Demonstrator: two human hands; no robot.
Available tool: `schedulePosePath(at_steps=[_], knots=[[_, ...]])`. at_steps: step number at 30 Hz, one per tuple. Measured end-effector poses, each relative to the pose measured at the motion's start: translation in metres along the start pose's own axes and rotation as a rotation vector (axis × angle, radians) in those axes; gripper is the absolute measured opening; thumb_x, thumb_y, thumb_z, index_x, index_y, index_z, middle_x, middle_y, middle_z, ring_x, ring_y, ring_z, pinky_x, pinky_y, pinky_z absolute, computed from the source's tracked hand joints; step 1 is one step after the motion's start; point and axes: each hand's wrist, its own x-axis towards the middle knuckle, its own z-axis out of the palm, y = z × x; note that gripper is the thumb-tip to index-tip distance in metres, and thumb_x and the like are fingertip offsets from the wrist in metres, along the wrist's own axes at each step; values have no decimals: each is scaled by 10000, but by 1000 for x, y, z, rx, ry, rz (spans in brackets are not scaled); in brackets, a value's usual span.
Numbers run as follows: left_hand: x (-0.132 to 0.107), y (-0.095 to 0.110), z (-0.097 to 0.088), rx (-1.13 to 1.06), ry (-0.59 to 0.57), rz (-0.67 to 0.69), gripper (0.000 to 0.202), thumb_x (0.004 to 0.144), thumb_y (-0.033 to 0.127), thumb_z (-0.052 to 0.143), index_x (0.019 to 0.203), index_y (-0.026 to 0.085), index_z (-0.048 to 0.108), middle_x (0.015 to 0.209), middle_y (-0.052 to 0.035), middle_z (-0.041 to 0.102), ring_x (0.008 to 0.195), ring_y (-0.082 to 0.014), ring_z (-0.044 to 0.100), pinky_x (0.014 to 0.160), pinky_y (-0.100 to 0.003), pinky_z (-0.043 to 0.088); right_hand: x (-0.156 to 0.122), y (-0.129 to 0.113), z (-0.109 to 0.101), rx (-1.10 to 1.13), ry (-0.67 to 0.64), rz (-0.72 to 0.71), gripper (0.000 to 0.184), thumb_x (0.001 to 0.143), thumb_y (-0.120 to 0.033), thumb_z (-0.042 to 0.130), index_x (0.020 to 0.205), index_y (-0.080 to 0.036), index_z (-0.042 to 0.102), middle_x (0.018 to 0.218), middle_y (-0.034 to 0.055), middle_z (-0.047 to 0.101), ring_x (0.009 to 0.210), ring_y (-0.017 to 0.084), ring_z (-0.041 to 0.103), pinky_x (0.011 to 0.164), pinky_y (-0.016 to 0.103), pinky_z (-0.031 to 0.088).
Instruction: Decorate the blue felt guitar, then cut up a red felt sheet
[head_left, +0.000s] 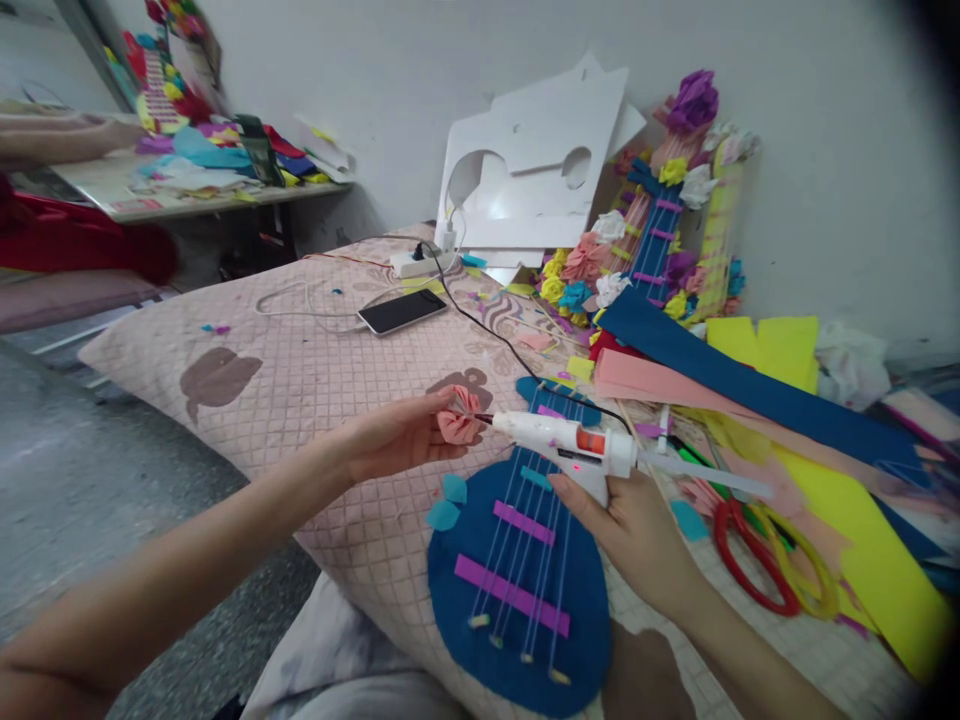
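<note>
Between the fingers of my left hand (409,432) is a pink paper flower (459,416), its gathered underside facing the glue gun. My right hand (637,530) grips the handle of a white hot glue gun (555,440) with a red light lit on its side. The gun's dark nozzle meets the flower, or comes very close to it. A clear glue stick (705,474) sticks out of the gun's back. Below both hands lies a blue paper guitar (517,560) with pale strings and purple strips. Two teal petal shapes (448,502) sit at its left edge.
Scissors with red and yellow handles (757,560) lie on the right among yellow, pink and blue paper strips. A black cord crosses the patterned cloth (352,390) near a phone (403,311) and power strip. Decorated paper guitars (660,220) lean on the wall. Another person's arm (67,138) shows left.
</note>
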Motion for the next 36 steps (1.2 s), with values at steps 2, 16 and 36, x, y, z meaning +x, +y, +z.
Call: schedulePosePath(at_steps=[2, 16, 36], knots=[[0, -1, -1, 18, -16, -3, 282, 890, 343, 568, 1071, 134, 627, 1007, -78, 676, 902, -134, 638, 840, -258, 469, 1, 0, 1, -1, -7, 13, 359, 915, -430, 468, 666, -186, 553, 540, -24, 531, 502, 125, 484, 509, 231, 379], [-2, -2, 0, 43, -26, 64, 254, 881, 346, 586, 1012, 139, 652, 964, -56, 671, 886, -136, 636, 845, -268, 468, -7, -4, 2, 9, -62, 47, 343, 908, -443, 461, 747, -195, 634, 526, -18, 558, 493, 150, 515, 491, 254, 417], [-3, -7, 3, 97, -80, 63, 240, 896, 353, 562, 998, 149, 639, 930, -41, 635, 877, -116, 606, 831, -243, 463, -11, -2, 2, 69, -62, 54, 256, 898, -411, 493, 933, -237, 678, 651, 5, 673, 633, 204, 646, 583, 287, 495]])
